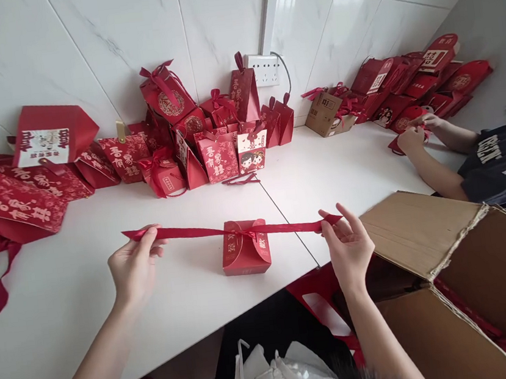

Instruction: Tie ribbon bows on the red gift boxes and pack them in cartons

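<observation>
A small red gift box (246, 263) with gold lettering sits on the white table near its front edge. From a knot at the box's top, a dark red ribbon (189, 232) stretches taut to both sides. My left hand (135, 262) pinches the ribbon close to its left end, whose pointed tip sticks out past the fingers. On the other side, my right hand (348, 242) pinches the right end between thumb and finger, the other fingers raised. Neither hand touches the box itself.
Several finished red gift boxes (216, 151) stand along the tiled wall, with more red boxes (18, 194) at left and a pile (424, 79) at right. A brown box (329, 112) stands by the wall. An open carton (424, 230) is at my right; beyond it, another person's hands (412, 136) hold something red.
</observation>
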The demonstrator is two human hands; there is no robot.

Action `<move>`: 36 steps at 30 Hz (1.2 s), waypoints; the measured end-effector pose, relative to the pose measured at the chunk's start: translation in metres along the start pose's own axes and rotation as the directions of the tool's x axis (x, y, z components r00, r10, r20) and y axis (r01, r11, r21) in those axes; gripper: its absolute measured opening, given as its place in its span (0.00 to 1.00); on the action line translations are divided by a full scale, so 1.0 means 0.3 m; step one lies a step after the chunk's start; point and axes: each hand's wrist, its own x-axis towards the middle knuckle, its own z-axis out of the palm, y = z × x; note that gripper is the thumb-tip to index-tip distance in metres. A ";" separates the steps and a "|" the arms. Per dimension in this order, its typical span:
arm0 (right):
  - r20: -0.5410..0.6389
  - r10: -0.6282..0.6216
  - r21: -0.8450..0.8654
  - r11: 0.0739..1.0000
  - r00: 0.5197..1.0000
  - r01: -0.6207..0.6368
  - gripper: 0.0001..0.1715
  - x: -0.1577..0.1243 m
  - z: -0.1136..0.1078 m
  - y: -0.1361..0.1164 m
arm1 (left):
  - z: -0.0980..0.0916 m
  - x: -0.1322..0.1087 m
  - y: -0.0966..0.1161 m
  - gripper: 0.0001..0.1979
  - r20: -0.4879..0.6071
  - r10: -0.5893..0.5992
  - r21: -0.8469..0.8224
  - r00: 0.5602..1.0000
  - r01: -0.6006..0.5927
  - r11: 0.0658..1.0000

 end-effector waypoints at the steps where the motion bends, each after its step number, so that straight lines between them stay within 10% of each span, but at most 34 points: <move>1: 0.008 0.018 -0.016 1.000 1.000 -0.018 0.28 -0.007 -0.011 0.008 | -0.010 -0.001 -0.006 0.08 -0.003 -0.027 0.004 1.000 0.027 1.000; 6: 0.041 0.081 -0.045 0.996 0.996 -0.079 0.25 -0.013 -0.072 0.074 | -0.075 0.007 -0.061 0.10 0.035 -0.052 0.094 0.998 0.049 0.994; 11: 0.242 0.130 -0.390 0.920 0.962 -0.026 0.18 0.007 -0.137 0.153 | -0.153 0.038 -0.113 0.17 0.296 0.008 0.562 0.955 -0.182 0.807; 15: 0.332 -0.099 -0.430 0.869 0.938 0.244 0.15 -0.001 -0.078 0.108 | -0.100 -0.002 -0.074 0.23 0.457 0.404 0.587 0.792 -0.610 0.533; 17: 0.458 -0.118 -0.310 0.908 0.881 0.283 0.17 -0.004 -0.006 0.061 | -0.034 -0.031 -0.043 0.18 0.632 0.288 0.513 0.719 -0.667 0.541; 21: 0.791 0.153 -0.207 0.978 0.593 0.023 0.28 0.000 0.124 0.017 | 0.074 -0.052 -0.022 0.21 0.790 -0.238 0.543 0.565 -0.465 0.699; 25: 0.895 0.244 -0.139 0.948 0.374 -0.286 0.28 0.008 0.154 0.037 | 0.107 -0.035 -0.048 0.25 0.834 -0.277 0.449 0.477 -0.296 0.843; 36: 0.868 0.270 -0.128 0.933 0.418 -0.337 0.25 0.056 0.118 0.079 | 0.111 -0.018 -0.121 0.26 0.846 -0.339 0.333 0.411 0.090 0.939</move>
